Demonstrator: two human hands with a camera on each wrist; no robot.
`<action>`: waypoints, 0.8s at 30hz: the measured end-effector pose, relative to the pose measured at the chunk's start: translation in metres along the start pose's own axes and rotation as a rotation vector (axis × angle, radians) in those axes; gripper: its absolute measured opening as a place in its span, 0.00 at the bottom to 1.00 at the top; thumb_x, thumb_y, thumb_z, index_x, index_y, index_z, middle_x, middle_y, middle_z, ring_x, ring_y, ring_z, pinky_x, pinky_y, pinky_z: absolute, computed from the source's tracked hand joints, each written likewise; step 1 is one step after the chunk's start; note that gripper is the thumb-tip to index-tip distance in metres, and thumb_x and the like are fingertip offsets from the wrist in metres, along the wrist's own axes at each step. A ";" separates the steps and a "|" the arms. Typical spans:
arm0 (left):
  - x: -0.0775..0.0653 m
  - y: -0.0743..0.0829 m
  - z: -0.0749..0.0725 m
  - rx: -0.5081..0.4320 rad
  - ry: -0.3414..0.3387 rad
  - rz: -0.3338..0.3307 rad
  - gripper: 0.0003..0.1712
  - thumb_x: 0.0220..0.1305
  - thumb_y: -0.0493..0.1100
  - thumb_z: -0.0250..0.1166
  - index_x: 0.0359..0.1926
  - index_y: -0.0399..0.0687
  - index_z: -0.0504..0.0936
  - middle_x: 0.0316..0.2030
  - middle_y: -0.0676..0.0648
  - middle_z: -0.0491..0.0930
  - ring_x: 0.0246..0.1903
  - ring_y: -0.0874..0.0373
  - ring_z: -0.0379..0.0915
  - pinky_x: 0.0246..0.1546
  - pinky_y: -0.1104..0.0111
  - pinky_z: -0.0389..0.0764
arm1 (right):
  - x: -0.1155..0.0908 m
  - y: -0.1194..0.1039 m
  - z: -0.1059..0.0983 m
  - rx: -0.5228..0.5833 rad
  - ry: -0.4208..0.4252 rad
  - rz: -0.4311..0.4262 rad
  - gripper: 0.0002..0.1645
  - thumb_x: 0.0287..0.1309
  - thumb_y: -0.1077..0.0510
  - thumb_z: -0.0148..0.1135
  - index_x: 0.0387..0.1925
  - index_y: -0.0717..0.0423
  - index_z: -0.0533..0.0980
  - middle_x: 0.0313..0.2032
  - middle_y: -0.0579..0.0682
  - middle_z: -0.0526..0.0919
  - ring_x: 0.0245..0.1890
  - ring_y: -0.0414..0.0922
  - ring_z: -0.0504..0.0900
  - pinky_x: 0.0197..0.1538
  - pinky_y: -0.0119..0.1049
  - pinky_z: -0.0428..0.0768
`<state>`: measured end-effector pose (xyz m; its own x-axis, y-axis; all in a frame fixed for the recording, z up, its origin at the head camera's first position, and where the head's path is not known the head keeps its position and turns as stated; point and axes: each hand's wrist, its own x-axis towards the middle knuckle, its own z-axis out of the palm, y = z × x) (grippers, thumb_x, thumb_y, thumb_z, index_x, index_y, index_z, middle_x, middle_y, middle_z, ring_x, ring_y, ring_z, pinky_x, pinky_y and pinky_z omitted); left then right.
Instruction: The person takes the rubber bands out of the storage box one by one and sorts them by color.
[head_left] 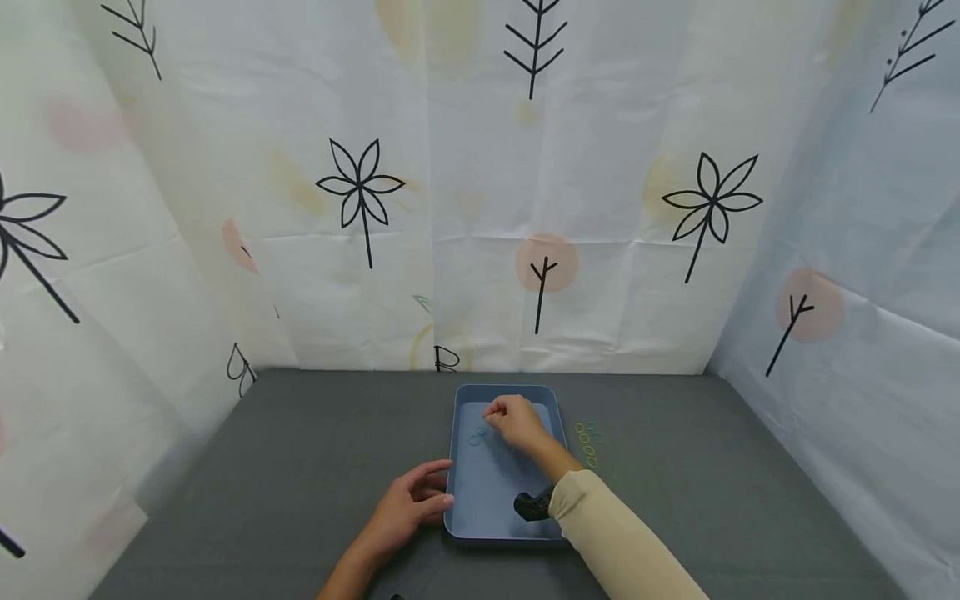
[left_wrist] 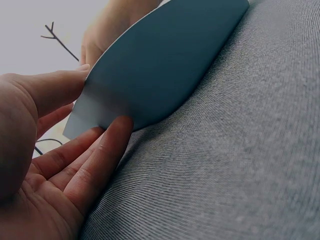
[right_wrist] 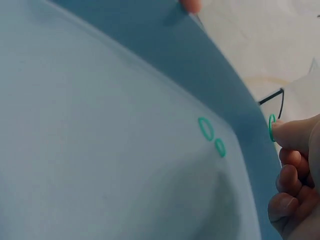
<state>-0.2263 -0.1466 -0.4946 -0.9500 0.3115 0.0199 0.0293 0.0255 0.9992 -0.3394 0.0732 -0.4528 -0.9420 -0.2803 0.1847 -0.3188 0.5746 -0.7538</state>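
My right hand has thumb and finger pinched together on a small green ring, held up over the far part of the blue tray, where two more green rings lie flat. The ring looks thin and nearly weightless, probably bendy like rubber, so a light fingertip pinch on one edge of the band should do; squeezing may make it spring away. My left hand, fingers apart, touches the tray's left side; that wall looks stiff enough to steady.
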 end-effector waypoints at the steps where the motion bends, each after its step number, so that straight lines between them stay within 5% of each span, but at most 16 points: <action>1: 0.000 0.000 0.000 0.001 0.001 0.000 0.33 0.63 0.37 0.67 0.67 0.36 0.67 0.51 0.32 0.75 0.45 0.47 0.78 0.39 0.56 0.83 | -0.001 -0.003 -0.003 -0.002 0.005 0.005 0.04 0.62 0.65 0.61 0.35 0.61 0.82 0.28 0.47 0.81 0.25 0.40 0.73 0.28 0.34 0.71; 14: 0.000 -0.001 -0.001 0.003 0.007 0.004 0.34 0.62 0.37 0.68 0.67 0.35 0.67 0.50 0.33 0.75 0.44 0.48 0.78 0.38 0.56 0.83 | -0.027 -0.018 -0.029 0.084 0.077 -0.009 0.05 0.66 0.66 0.58 0.39 0.65 0.78 0.29 0.50 0.77 0.25 0.43 0.70 0.29 0.37 0.71; 24: -0.001 -0.001 -0.001 0.003 0.004 0.011 0.33 0.62 0.37 0.68 0.67 0.35 0.67 0.50 0.33 0.75 0.45 0.47 0.78 0.39 0.56 0.83 | -0.039 0.000 -0.043 0.007 0.103 -0.044 0.04 0.66 0.66 0.57 0.38 0.63 0.78 0.28 0.50 0.76 0.25 0.42 0.70 0.28 0.36 0.71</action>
<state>-0.2257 -0.1479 -0.4955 -0.9508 0.3083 0.0309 0.0404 0.0247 0.9989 -0.3070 0.1175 -0.4333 -0.9331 -0.2244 0.2810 -0.3594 0.5578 -0.7481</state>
